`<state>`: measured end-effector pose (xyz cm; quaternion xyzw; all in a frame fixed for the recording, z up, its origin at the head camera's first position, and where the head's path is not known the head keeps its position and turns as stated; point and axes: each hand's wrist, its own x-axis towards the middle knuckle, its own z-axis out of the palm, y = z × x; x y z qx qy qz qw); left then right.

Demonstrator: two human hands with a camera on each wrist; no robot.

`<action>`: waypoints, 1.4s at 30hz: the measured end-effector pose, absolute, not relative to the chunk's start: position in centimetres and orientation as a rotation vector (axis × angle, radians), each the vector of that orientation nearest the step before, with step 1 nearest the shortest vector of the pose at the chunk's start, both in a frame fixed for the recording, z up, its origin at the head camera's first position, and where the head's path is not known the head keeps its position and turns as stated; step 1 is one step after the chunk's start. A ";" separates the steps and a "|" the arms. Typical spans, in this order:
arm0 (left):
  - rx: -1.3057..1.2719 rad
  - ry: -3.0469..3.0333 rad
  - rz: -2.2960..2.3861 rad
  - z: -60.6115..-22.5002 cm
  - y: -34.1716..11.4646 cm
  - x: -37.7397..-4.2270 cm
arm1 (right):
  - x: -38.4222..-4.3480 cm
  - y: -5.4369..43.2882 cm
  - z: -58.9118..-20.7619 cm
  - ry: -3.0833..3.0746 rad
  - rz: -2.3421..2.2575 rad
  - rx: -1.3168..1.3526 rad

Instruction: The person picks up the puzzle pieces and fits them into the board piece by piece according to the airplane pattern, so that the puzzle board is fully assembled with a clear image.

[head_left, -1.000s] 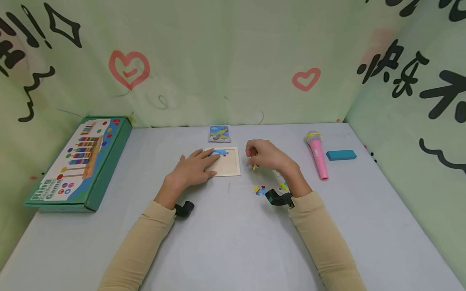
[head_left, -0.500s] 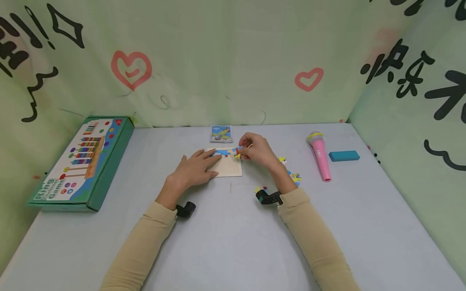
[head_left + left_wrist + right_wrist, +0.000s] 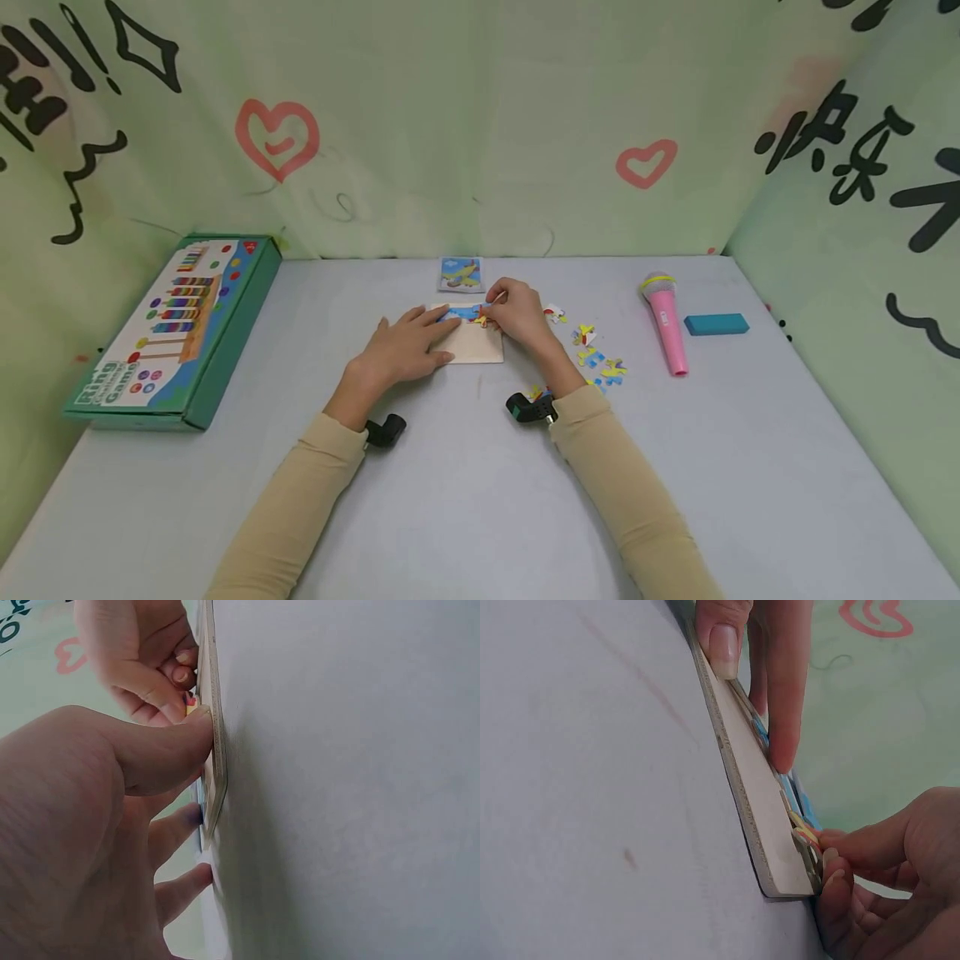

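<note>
A light wooden puzzle board (image 3: pixel 480 348) lies flat on the table, with blue puzzle pieces (image 3: pixel 462 313) along its far side. My left hand (image 3: pixel 405 346) rests on the board's left part, its fingers spread and fairly straight. In the right wrist view, its thumb (image 3: pixel 724 652) presses near the board's edge and a finger touches the blue pieces. At the far right corner, my right hand (image 3: pixel 521 318) pinches a yellow and red puzzle piece (image 3: pixel 804 826) against the board. From above, the fingers hide part of that piece.
Several loose puzzle pieces (image 3: pixel 591 357) lie right of the board, some partly behind the right forearm. A small picture card (image 3: pixel 461 275) is behind the board. Farther right are a pink toy microphone (image 3: pixel 665 325) and a blue block (image 3: pixel 716 324). A green toy box (image 3: pixel 180 325) sits at left.
My right hand has moved left from the loose pieces to the board's far right corner, bringing the puzzle piece. The left hand has stayed on the board.
</note>
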<state>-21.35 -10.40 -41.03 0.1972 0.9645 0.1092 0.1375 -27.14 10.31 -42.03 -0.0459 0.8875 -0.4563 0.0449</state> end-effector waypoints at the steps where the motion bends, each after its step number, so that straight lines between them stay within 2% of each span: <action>1: 0.575 2.793 0.316 -41.0 -10.4 -21.4 | -27.1 10.2 -41.9 2.744 -1.356 -0.127; 14: 0.586 2.795 0.308 -41.0 -10.4 -21.2 | -27.0 9.3 -42.3 2.973 -1.074 -0.117; 42: 0.552 2.783 0.411 -40.7 -11.0 -21.3 | -26.7 10.1 -41.7 2.864 -1.046 -0.333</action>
